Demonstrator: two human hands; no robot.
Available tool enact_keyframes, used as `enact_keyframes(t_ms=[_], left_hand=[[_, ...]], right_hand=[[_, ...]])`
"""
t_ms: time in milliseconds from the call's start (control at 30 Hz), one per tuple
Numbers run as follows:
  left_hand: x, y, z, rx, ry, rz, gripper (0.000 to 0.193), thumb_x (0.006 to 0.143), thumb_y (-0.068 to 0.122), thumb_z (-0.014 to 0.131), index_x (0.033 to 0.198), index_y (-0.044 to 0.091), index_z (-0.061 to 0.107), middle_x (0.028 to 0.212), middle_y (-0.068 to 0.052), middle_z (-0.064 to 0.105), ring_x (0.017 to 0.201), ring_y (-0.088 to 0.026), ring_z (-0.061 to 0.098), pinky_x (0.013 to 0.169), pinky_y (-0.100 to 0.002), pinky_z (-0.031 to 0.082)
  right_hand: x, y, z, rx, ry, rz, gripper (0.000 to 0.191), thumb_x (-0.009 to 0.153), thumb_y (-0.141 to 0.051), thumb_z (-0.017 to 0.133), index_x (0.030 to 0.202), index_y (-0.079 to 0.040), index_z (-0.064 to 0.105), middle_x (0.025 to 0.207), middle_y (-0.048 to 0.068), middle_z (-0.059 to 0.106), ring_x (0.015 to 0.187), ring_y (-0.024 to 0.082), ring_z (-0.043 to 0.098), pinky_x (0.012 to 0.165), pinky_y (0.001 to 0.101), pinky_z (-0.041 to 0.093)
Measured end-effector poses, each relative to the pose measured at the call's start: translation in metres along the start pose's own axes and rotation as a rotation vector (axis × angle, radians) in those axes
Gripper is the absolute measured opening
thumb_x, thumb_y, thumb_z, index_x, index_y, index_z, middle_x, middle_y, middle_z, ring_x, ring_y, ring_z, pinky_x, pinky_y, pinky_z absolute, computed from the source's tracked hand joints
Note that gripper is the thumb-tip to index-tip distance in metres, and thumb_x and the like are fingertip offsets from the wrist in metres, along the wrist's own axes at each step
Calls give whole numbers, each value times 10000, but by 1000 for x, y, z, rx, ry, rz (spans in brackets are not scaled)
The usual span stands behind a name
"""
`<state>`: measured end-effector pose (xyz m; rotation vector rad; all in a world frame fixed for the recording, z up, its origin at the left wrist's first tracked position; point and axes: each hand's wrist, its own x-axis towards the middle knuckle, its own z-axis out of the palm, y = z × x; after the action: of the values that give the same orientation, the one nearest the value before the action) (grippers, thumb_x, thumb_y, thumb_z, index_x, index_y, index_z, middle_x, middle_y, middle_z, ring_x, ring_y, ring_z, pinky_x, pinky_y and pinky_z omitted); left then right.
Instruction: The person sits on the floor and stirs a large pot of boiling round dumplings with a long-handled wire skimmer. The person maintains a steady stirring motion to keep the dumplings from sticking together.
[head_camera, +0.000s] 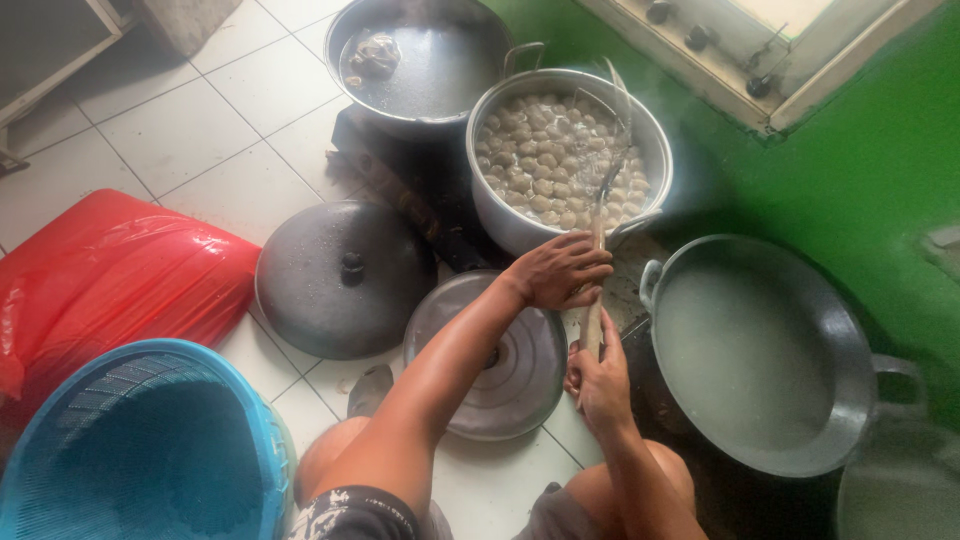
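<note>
White tiled floor by a green wall, both hands on a long skimmer handle over a pot of meatballs.

Left hand (560, 270) is clenched high on the wooden handle (594, 320); right hand (602, 385) grasps its lower end; the skimmer head (612, 175) dips into the steaming aluminium pot (500, 215) of pale meatballs (540, 150); a wide pan (860, 340) of cloudy liquid sits just beside; steady, shallow strokes likely serve best here.

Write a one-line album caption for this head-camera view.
Both hands, left and right, grip a long-handled skimmer dipped into a steaming pot of meatballs.
</note>
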<state>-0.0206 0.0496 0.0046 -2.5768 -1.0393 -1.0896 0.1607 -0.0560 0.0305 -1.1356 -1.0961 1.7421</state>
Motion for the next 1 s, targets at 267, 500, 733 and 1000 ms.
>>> enact_keyframes(t_ms=[267,500,733,1000], left_hand=[[3,2,5,264,-50,10,359,982,413,529,1147,138,690,1181,-25,637,1139,-165,592,1280,-455,237],[-5,-5,-4,254,137,44,356,962,433,577,1139,141,678,1172,-8,631,1102,-156,592,1295,-490,239],[-7,-4,-5,293,154,49,329,971,421,591,1150,158,674,1212,-14,628,1168,-170,604,1281,-506,245],[-1,3,3,116,13,27,401,1032,439,528,1296,165,656,1432,-32,584,1253,-179,589,1247,-458,293]], right_hand=[[-6,3,-8,47,-108,-33,932,786,93,460,1634,-133,145,910,68,520,533,57,441,433,225,382],[-7,6,-5,92,-116,-17,946,792,102,458,1641,-148,124,925,82,533,521,69,434,440,221,375],[-5,4,4,23,-88,-76,943,762,98,466,1632,-129,181,909,70,547,533,72,462,428,220,374],[-6,-3,4,-75,33,-91,841,837,36,454,1622,-121,199,854,52,517,517,59,440,410,215,360]])
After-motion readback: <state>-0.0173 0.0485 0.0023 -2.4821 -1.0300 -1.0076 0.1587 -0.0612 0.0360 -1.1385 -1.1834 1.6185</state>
